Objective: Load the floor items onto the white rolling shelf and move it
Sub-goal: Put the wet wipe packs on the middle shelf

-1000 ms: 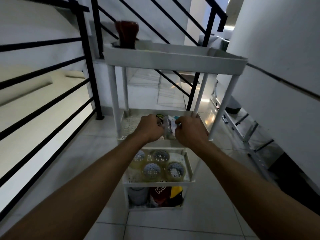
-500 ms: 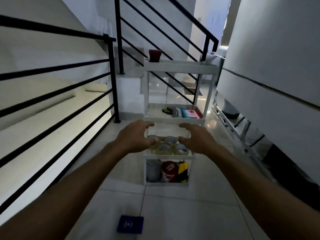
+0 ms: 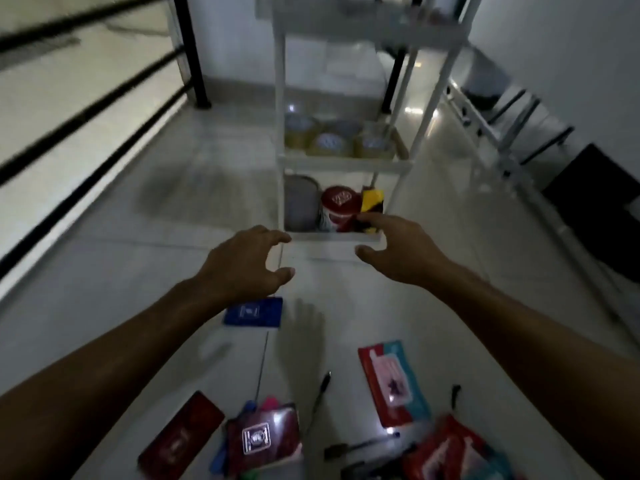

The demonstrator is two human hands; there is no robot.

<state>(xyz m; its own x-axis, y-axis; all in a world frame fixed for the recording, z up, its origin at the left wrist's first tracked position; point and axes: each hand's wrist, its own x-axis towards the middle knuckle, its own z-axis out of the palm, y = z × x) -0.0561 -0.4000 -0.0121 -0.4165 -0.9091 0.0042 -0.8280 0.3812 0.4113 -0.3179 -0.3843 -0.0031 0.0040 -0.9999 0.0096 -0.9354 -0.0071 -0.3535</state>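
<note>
Reaching down for more floor items
Left hand (image 3: 246, 263) and right hand (image 3: 398, 247), loosely spread and empty, hover mid-frame; blue card (image 3: 254, 311) likely next for the white rolling shelf (image 3: 346, 163).

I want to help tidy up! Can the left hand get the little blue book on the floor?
Probably yes. The left hand is empty, with its fingers spread, and it hovers right above the blue book. The book lies flat on the floor tiles with nothing on top of it or beside it.
</note>
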